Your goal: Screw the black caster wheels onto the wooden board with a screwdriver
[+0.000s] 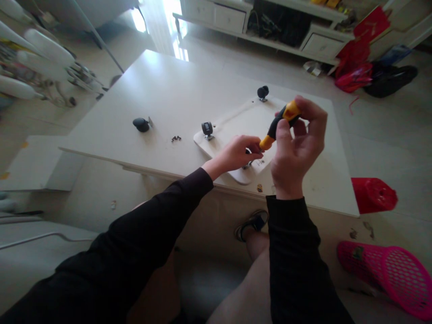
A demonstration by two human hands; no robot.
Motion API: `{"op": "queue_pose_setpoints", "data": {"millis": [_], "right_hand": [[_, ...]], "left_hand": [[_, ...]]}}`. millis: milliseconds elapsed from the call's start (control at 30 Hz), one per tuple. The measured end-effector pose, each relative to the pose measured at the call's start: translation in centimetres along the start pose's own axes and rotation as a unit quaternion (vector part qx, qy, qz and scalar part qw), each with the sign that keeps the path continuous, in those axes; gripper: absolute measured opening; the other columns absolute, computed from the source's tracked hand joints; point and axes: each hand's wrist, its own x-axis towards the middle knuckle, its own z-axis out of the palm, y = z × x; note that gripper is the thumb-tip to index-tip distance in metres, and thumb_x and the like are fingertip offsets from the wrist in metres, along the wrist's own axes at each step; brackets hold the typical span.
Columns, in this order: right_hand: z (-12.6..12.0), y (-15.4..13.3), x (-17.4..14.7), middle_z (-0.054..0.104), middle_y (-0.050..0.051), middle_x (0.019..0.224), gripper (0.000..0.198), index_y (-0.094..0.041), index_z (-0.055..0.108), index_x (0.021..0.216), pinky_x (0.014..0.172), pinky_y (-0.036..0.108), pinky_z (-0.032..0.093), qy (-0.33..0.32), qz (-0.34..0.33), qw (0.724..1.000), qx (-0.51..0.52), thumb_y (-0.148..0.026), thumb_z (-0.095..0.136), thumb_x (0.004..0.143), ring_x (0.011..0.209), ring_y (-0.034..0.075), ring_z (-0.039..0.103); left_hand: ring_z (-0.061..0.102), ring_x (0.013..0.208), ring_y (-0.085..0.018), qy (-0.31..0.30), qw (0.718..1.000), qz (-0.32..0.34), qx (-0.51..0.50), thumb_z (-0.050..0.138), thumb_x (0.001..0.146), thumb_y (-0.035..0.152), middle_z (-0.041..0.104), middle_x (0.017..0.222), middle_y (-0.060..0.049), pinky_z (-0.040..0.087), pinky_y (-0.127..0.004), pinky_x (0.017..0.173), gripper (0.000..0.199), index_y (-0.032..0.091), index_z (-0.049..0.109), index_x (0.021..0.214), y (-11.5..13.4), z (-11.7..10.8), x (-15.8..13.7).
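My right hand (293, 144) grips a yellow and black screwdriver (278, 124), tilted with its lower end down toward my left fingertips. My left hand (240, 150) is closed, fingers pinched by the screwdriver's tip; what they hold is hidden. Under it, a mostly covered black caster sits on a white board (232, 130) lying on the white table (162, 90). Two more casters stand upright on the board: one at its left corner (207, 129), another caster (263, 92) at the far corner. Left of the board lie a loose caster (142, 124) and several small dark screws (176, 138).
A red plastic container (374, 195) lies by the table's right edge, with a pink mesh basket (388, 274) nearer me. Behind the table stands a white cabinet (229, 20). A white box (50, 166) is on the floor at left. Red and black bags (388, 81) lie far right.
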Motion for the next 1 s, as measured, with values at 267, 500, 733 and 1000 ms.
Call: {"op": "queue_pose_setpoints", "data": {"millis": [267, 500, 733, 1000], "right_hand": [[-0.3, -0.1, 0.2, 0.062, 0.004, 0.132, 0.045, -0.033, 0.062, 0.132, 0.099, 0.045, 0.066, -0.009, 0.017, 1.000, -0.016, -0.057, 0.071, 0.095, 0.125, 0.023, 0.068], [-0.6, -0.6, 0.1, 0.064, 0.004, 0.132, 0.040, -0.032, 0.065, 0.132, 0.094, 0.040, 0.067, 0.010, 0.006, 0.999, -0.033, -0.049, 0.069, 0.096, 0.115, 0.019, 0.068], [-0.5, 0.7, -0.1, 0.064, 0.006, 0.146, 0.050, -0.039, 0.057, 0.147, 0.104, 0.047, 0.066, -0.011, 0.020, 1.000, -0.016, -0.052, 0.060, 0.100, 0.124, 0.024, 0.072], [-0.5, 0.8, -0.1, 0.065, 0.006, 0.149, 0.054, -0.039, 0.055, 0.152, 0.108, 0.048, 0.065, -0.024, 0.032, 0.999, -0.031, -0.054, 0.059, 0.099, 0.125, 0.025, 0.072]], "left_hand": [[0.074, 0.084, -0.015, -0.008, 1.000, -0.004, -0.007, 0.080, 0.088, 0.016, 0.079, 0.089, -0.004, 0.058, -0.029, 0.080, 0.014, 0.016, 0.071, 0.099, -0.4, 0.0, -0.1], [0.073, 0.102, -0.021, -0.073, 0.994, 0.007, 0.075, 0.078, 0.075, 0.009, 0.080, 0.113, -0.008, 0.059, -0.035, 0.093, 0.042, 0.018, 0.077, 0.116, -1.0, -2.1, -0.7], [0.074, 0.100, -0.022, -0.134, 0.983, -0.034, 0.125, 0.074, 0.070, 0.008, 0.081, 0.111, -0.007, 0.058, -0.035, 0.093, 0.047, 0.019, 0.078, 0.116, -1.1, -3.1, -1.0], [0.072, 0.099, -0.021, -0.134, 0.982, -0.012, 0.133, 0.072, 0.068, 0.005, 0.081, 0.110, -0.005, 0.057, -0.034, 0.094, 0.048, 0.020, 0.078, 0.113, -1.5, -2.4, -0.8]]}}
